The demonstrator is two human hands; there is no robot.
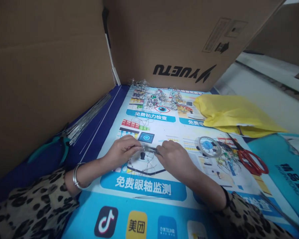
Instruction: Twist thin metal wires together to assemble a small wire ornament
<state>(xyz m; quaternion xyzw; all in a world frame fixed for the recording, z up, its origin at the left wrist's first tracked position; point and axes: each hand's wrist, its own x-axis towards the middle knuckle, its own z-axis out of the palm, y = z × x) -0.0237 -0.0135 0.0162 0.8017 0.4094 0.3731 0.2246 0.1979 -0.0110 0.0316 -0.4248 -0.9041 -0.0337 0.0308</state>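
Note:
My left hand (pixel 124 149) is closed in a pinch on a thin wire (pixel 144 146), fingertips above the printed sheet. Opposite it, my right hand (pixel 173 157) is wrapped round a slim dark metal tool (pixel 153 150). Its tip points left and meets the wire close to my left fingertips; the rest is hidden in my fist. Fine, loosely curled wire strands (pixel 146 164) lie or hang just below both hands. Nearer to me, a few straight thin wires (pixel 151 198) rest on the sheet.
Cardboard walls (pixel 144 39) enclose the left and back. Straight wires (pixel 89 116) and teal-handled pliers (pixel 49 147) lie left. Tangled wire (pixel 164 96) sits at the back. Rightward are a clear spool (pixel 209 146), a multicoloured tangle (pixel 229 159), red-handled scissors (pixel 252 162) and a yellow bag (pixel 236 111).

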